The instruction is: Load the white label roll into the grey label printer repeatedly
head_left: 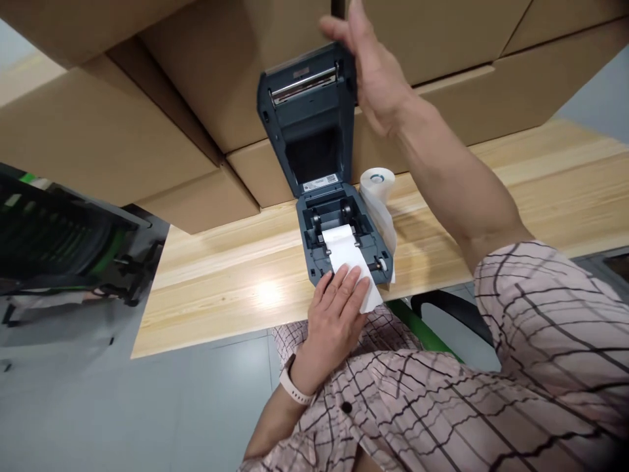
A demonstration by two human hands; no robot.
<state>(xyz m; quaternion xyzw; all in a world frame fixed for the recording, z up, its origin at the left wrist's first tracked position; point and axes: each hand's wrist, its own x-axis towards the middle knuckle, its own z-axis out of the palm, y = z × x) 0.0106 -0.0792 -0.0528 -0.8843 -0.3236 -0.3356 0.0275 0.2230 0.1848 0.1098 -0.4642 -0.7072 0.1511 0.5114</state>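
Observation:
A dark blue label printer [339,246] stands open on a light wooden table [221,282], its lid [307,118] tilted up and back. A white paper strip [350,262] runs out of its bay toward the table's front edge. My left hand [337,314] lies flat on the strip's end with fingers stretched out, pressing it down. My right hand [373,72] is raised at the top right edge of the lid, fingers touching it; how firmly it grips is unclear.
A white paper roll [377,187] stands just right of the printer with loose paper trailing. Large cardboard boxes [162,111] are stacked on the table's far side behind the printer. A black and green chair [63,242] stands at left on the grey floor.

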